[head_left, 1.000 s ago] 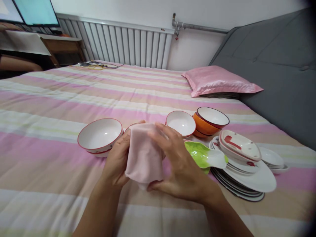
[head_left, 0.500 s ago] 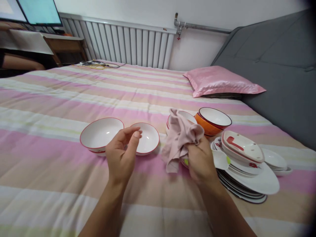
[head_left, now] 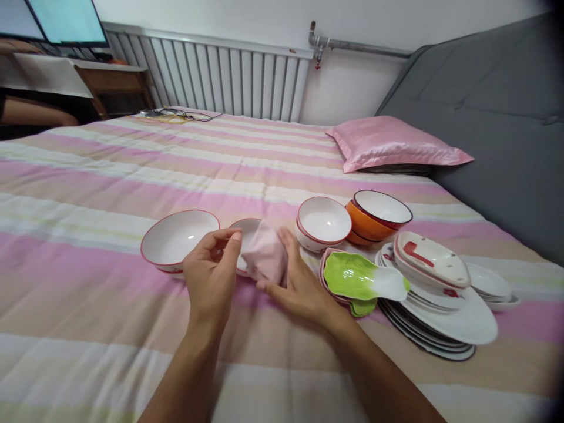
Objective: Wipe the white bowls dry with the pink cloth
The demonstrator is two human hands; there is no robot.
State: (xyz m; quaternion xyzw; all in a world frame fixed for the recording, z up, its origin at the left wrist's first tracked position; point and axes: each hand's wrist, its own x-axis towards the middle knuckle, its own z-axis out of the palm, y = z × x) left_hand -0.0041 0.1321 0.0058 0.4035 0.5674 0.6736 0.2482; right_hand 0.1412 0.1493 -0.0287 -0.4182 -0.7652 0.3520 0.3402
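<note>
My right hand (head_left: pixel 297 282) holds a crumpled pink cloth (head_left: pixel 267 254) against the right side of a small white bowl (head_left: pixel 244 226) with a red rim. The cloth hides much of that bowl. My left hand (head_left: pixel 211 267) is at the bowl's left edge, its fingers loosely bent with a gap behind the thumb; nothing shows in it. Whether it touches the rim I cannot tell. Left of it sits a larger red-rimmed white bowl (head_left: pixel 178 238), partly behind the hand.
Right of my hands stand stacked red-rimmed bowls (head_left: pixel 325 220), orange bowls (head_left: pixel 368 220), green-and-white leaf-shaped dishes (head_left: pixel 356 276) and stacked plates (head_left: pixel 471 320). All rest on a striped bedspread (head_left: pixel 211 158). A pink pillow (head_left: pixel 392 141) lies by the grey headboard (head_left: pixel 484 117). Another person's leg (head_left: pixel 37 111) shows far left.
My right hand has carried the cloth left and down, from above the stacked dishes to the small bowl, uncovering the green dishes. My left hand has shifted slightly left, its fingertips nearer the thumb.
</note>
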